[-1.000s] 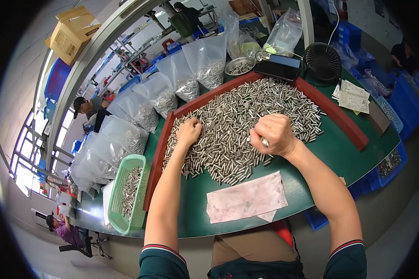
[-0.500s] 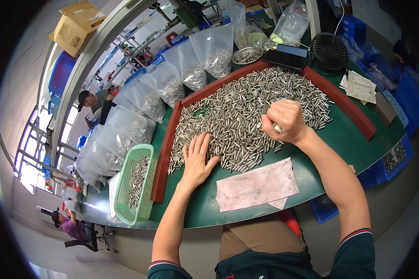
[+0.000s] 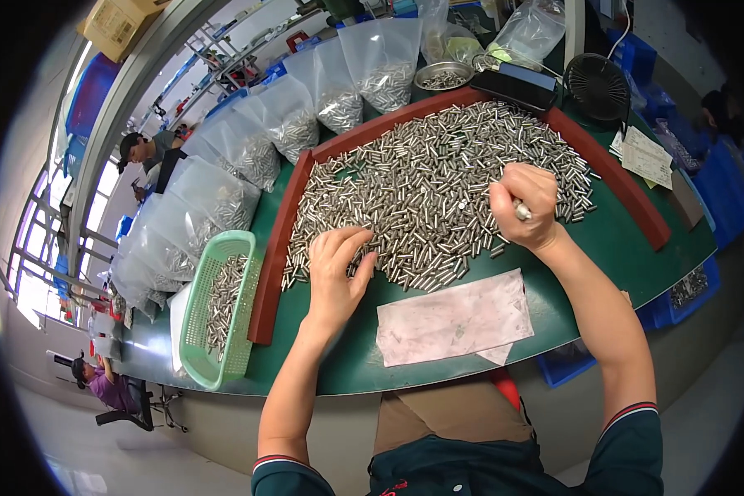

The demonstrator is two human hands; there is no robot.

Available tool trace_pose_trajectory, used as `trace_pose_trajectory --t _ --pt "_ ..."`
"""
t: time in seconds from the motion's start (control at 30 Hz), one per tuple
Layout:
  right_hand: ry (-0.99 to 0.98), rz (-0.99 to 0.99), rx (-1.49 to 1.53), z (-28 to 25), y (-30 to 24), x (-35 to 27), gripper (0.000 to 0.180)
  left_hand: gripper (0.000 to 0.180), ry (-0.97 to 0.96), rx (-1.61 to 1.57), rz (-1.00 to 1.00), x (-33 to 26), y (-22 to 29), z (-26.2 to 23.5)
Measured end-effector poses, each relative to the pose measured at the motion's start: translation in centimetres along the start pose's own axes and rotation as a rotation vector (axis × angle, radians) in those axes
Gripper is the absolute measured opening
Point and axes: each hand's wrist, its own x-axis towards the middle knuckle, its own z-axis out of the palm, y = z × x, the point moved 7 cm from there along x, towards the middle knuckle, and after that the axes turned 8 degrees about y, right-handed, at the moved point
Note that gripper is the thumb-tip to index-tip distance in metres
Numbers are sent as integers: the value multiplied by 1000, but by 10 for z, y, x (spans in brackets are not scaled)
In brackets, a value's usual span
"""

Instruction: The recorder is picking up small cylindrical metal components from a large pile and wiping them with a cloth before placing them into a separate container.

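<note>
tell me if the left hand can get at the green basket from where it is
Probably yes. The left hand lies flat on the metal pins, and the green basket sits just beyond the low red rail, open-topped, with nothing above it.

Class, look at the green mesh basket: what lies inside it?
The green mesh basket holds a small heap of metal pins, like the pile under the hands. Anything beneath those pins is covered.

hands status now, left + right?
Left hand: open, flat on the metal pins.
Right hand: closed in a fist on a few pins.
</note>
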Motion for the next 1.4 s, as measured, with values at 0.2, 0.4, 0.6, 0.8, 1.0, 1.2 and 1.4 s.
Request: trace_pose_trajectory --t 0.2,0.4,0.6,0.8,1.0,1.2,1.4 --pt "173 952 1000 30 17 -20 39 10 48 -81 -96 5 -15 8" --pt "-112 1146 1156 55 -26 -41 41 9 78 -116 -124 -11 -4 19" --pt "-201 1037 997 60 -37 -49 38 9 33 -13 -196 -9 -10 38" --pt "-261 1004 899 63 -32 -51 38 14 -5 40 -258 -3 -15 44" --pt "-195 1174 1040 91 -44 -58 38 16 -29 10 -258 -4 -22 49" --pt "-389 1334 1068 105 -56 -70 37 8 75 -212 -255 -7 -17 27" --pt "-129 1173 1055 75 -27 -50 37 6 -40 -677 -624 -36 -21 27"
